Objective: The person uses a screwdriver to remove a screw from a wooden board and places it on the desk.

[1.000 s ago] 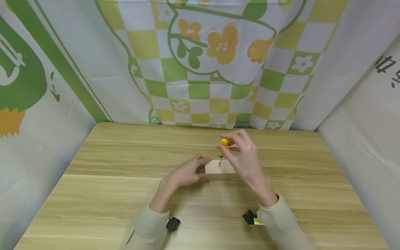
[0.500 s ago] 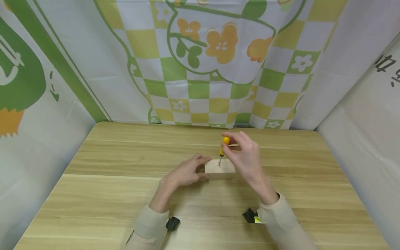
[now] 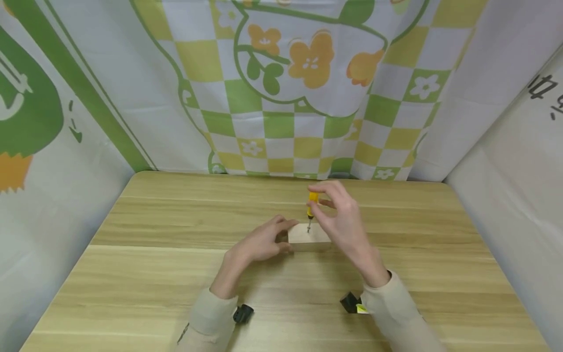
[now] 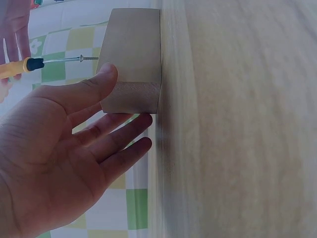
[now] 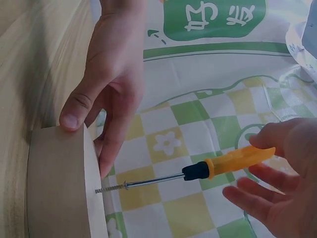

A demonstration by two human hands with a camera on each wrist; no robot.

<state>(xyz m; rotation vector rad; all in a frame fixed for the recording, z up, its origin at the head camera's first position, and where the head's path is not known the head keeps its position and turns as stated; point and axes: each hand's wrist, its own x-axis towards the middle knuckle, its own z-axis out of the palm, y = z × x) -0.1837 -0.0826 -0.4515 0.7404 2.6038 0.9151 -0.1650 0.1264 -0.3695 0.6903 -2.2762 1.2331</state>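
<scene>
A pale wooden block (image 3: 303, 236) lies on the table, and a screw (image 5: 110, 188) stands partway in its top face. My left hand (image 3: 260, 240) grips the block's left end, thumb on the near side and fingers on the far side. Above the block, my right hand (image 3: 345, 217) holds a screwdriver (image 5: 233, 162) by its yellow handle, between thumb and fingers. The screwdriver's metal shaft meets the screw head, nearly upright in the head view. In the left wrist view the screw (image 4: 89, 58) shows between the block (image 4: 132, 47) and the shaft.
The wood-grain table (image 3: 145, 283) extends around both hands. A checked, flowered curtain (image 3: 281, 124) hangs behind its far edge. Dark wrist devices (image 3: 243, 314) show beside the sleeves. White printed sheets flank the table at left and right.
The right hand has turned slightly and the screwdriver's handle has swayed right, then back left. The block and left hand stay in place.
</scene>
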